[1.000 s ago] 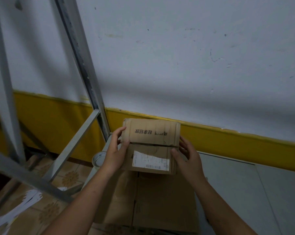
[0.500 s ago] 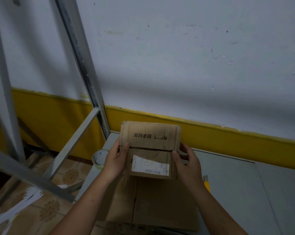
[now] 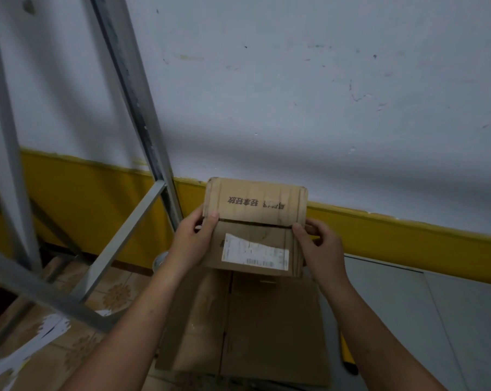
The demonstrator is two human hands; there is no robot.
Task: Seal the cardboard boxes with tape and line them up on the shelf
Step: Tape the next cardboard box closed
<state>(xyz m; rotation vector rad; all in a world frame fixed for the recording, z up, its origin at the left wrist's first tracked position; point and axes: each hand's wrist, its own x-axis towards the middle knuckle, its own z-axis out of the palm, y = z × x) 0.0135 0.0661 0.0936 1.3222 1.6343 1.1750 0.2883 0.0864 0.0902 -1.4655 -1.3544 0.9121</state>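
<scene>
Small brown cardboard box (image 3: 255, 221), white label on near flap, flaps shut, seam untaped: held over the shelf's left end. Left hand (image 3: 192, 244) and right hand (image 3: 322, 249) grip opposite sides, fingers curled round the edges, thumbs on top.

Beneath: flattened brown cardboard sheet (image 3: 252, 334) on grey shelf board (image 3: 408, 306).

Rear: scuffed white wall (image 3: 295, 94), yellow painted lower band (image 3: 408, 244).

Left: grey metal frame uprights (image 3: 134, 94); patterned tile floor (image 3: 69, 348).

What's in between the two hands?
A small cardboard box with a white label. The left hand and right hand grip its sides, thumbs by the flap seam. The head view shows it.
</scene>
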